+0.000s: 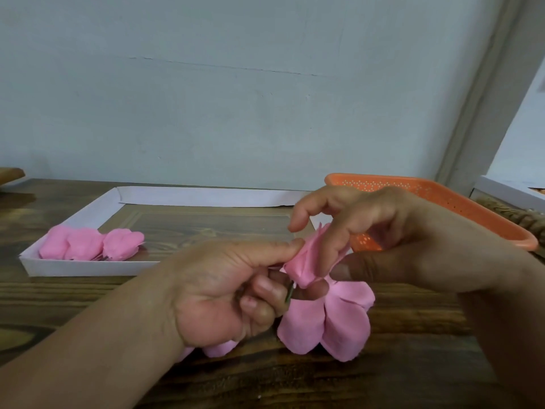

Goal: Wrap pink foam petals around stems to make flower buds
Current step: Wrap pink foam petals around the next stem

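Pinching a rolled pink foam bud between thumb and curled fingers, the left hand holds it just above the near middle of the wooden table; a thin green stem shows below the bud. Right hand: middle fingers pressing the bud's right side, thumb beneath, index finger raised and bent. Loose pink petals: hanging in a fan under the bud. Finished pink buds: clustered in the left corner of a shallow white tray, far left. Orange perforated basket: far right, behind the right hand. Pale wall: behind the table.
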`<state>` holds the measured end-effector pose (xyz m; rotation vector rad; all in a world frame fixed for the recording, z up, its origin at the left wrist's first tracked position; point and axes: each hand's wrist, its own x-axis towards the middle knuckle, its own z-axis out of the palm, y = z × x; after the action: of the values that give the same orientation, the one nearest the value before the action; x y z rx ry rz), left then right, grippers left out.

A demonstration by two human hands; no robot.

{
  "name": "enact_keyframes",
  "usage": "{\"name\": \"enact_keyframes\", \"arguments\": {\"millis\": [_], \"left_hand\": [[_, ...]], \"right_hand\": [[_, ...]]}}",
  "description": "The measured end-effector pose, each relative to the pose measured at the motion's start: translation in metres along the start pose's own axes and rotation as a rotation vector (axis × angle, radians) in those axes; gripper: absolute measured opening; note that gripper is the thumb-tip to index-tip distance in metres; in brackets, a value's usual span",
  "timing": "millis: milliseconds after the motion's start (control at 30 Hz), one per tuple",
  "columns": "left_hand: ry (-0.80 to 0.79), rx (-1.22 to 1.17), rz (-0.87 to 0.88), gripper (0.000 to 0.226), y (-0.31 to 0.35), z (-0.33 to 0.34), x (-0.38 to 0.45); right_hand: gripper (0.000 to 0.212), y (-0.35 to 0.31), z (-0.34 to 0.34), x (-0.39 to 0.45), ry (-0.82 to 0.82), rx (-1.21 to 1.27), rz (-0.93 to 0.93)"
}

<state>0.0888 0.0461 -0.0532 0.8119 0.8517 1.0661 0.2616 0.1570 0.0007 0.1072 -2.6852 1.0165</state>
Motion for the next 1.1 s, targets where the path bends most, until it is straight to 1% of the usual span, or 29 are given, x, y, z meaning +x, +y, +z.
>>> {"name": "enact_keyframes", "arguments": {"millis": [100, 200, 333, 467, 567, 700, 767, 867, 1000, 1100], "left_hand": [[0.006, 0.002, 0.02, 0.027, 0.0, -0.002, 0.0], [0.042, 0.013, 0.022, 0.031, -0.001, -0.004, 0.0], [0.08, 0.044, 0.019, 0.027, 0.0, -0.002, 0.0], [0.068, 0.038, 0.015, 0.031, 0.0, -0.001, 0.0], [0.051, 0.017, 0.012, 0.026, 0.001, -0.001, 0.0], [0.045, 0.023, 0.02, 0.024, 0.001, -0.001, -0.002], [0.059, 0.044, 0.02, 0.024, 0.001, 0.0, -0.002], [0.083, 0.081, 0.025, 0.026, 0.0, 0.002, -0.001], [0.096, 0.126, 0.04, 0.026, 0.0, 0.004, -0.001], [0.095, 0.123, 0.04, 0.026, -0.001, 0.006, 0.0]], "right_hand": [[0.008, 0.002, -0.002, -0.001, 0.054, -0.098, 0.025], [0.007, 0.002, 0.001, 0.001, 0.044, -0.14, 0.028], [0.009, 0.004, 0.007, 0.006, -0.004, -0.111, -0.03], [0.009, 0.008, 0.005, 0.006, -0.035, 0.013, -0.05], [0.008, 0.009, 0.001, 0.003, -0.011, 0.058, -0.056], [0.034, 0.011, -0.006, -0.001, 0.078, 0.052, -0.051], [0.038, 0.009, -0.006, -0.002, 0.08, 0.043, -0.048], [0.034, 0.006, -0.005, -0.002, 0.082, 0.03, -0.026], [0.024, 0.003, -0.005, -0.002, 0.082, -0.084, -0.004], [0.02, 0.004, -0.004, -0.003, 0.091, -0.126, 0.013]]}}
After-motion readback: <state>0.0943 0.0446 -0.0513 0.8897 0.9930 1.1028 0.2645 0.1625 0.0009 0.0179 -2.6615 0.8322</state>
